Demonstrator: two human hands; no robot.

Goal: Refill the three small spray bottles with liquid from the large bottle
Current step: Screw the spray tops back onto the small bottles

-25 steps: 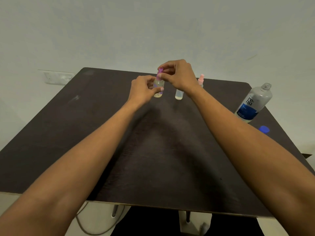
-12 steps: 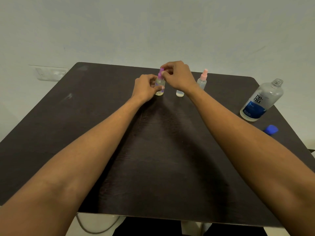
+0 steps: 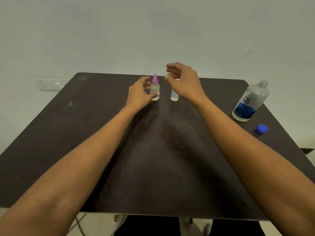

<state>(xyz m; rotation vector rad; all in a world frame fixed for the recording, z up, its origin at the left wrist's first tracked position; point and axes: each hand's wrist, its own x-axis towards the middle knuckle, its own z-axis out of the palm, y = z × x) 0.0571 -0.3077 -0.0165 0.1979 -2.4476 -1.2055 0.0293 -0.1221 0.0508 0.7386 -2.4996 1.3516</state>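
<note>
Purple-capped spray bottle stands upright — left hand and right hand loose-fingered, each grip empty.

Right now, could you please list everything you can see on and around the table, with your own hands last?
Dark wooden table: one, dark brown, filling the foreground.
Small clear spray bottle with purple pump top: one, upright at the far middle.
Small clear plastic bottle: one, upright right of it, top hidden by the right hand.
Large clear bottle with blue label: one, open, far right.
Blue plastic cap: one, on the table near the large bottle.
White wall switch plate: one, left wall.
Left hand: open, beside the purple-topped bottle.
Right hand: open, above the small clear bottle.
</note>
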